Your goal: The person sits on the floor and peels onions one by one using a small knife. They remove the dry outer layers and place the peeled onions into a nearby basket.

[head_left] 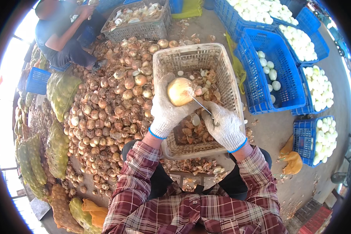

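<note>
My left hand (169, 108), in a pale knitted glove with a blue cuff edge, grips a large yellow-skinned onion (179, 92). In my right hand (223, 124), gloved alike, is a knife (199, 103) with a thin metal blade; the fist covers most of its handle. The blade's tip meets the onion at its right side, by the dry neck. Both hands are above a dirty white plastic crate (161, 63). Loose onion skins (190, 133) and a few pale onion pieces lie inside the crate.
A broad heap of unpeeled onions (105, 108) spreads to the left, beside filled mesh sacks (57, 146). At right stand a blue crate (289, 84) with several peeled onions and fuller blue crates (304, 143). A seated person (64, 38) works at upper left, near a grey crate (140, 27) of scraps.
</note>
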`<action>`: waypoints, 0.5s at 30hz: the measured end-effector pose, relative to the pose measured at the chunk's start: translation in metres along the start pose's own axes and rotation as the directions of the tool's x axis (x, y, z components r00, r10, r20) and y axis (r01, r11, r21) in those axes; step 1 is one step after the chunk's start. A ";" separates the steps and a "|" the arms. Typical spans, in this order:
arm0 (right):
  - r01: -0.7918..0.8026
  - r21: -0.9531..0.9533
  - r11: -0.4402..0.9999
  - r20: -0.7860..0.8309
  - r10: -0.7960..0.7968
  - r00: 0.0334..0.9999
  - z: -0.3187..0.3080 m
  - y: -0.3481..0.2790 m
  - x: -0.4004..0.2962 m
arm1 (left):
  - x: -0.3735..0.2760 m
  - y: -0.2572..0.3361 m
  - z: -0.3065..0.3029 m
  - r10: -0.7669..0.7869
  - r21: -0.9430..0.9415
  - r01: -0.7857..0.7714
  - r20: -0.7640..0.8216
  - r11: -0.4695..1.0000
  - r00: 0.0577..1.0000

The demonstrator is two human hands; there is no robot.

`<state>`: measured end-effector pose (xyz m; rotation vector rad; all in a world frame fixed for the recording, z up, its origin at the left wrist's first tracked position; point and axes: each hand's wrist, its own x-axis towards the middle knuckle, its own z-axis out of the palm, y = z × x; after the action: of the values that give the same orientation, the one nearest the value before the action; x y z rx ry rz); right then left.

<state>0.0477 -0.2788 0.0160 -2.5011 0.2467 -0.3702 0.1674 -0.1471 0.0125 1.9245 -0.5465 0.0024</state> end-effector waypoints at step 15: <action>0.033 -0.185 0.982 -0.077 -0.048 0.996 0.030 0.027 0.006 | 0.005 -0.009 -0.011 -0.265 -0.487 0.533 0.515 0.692 0.815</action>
<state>0.0598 -0.2866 -0.0221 -2.6789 0.2739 -0.4861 0.1778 -0.1363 0.0102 1.3428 -0.3075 -0.8058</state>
